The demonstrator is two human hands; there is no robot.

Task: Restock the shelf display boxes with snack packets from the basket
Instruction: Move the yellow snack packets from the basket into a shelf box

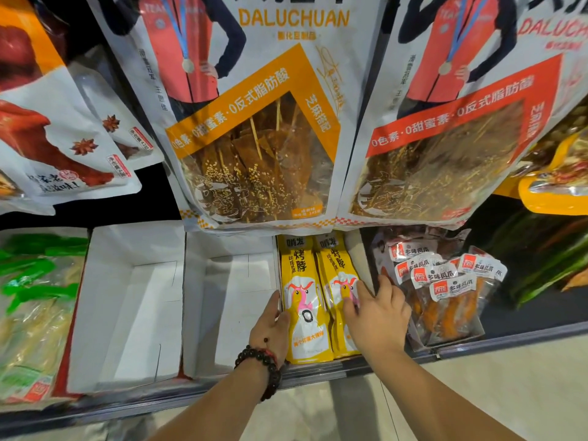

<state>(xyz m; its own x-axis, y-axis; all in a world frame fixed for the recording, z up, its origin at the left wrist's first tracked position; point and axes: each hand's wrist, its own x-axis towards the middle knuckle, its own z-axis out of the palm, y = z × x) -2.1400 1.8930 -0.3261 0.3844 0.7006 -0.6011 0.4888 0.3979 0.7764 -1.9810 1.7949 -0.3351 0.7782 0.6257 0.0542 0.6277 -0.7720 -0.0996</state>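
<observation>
A person's two bare hands reach forward onto a shop shelf (477,345), seen from above. The left hand (270,326) wears a dark bead bracelet (261,364) at the wrist; its fingers lie fairly straight along the left edge of a yellow packet (304,300), touching it without curling round it, so the hand is apart. The right hand (377,313) lies on a second yellow packet (337,281) just right of the first, fingers spread and pressed down on its front; whether the thumb hooks the edge cannot be told. The two hands are near each other with the first packet between them. Both packets stand side by side, tilted back, in the right part of a white box (229,281) whose floor to the left of the left hand is bare. Further left of that hand is another white box (127,297), also showing its bare floor, and beyond it, at the far left, green and clear packets (35,297). Just right of the right hand lies a heap of clear packets with red and white labels (445,281), holding orange-brown pieces. Above both hands hang two large white bags (254,122) reading DALUCHUAN, one with an orange band, the other (451,128) with a red band. Up to the left of the hands hang white bags with red meat pictured (57,138). Below the wrists is pale floor (509,393).
</observation>
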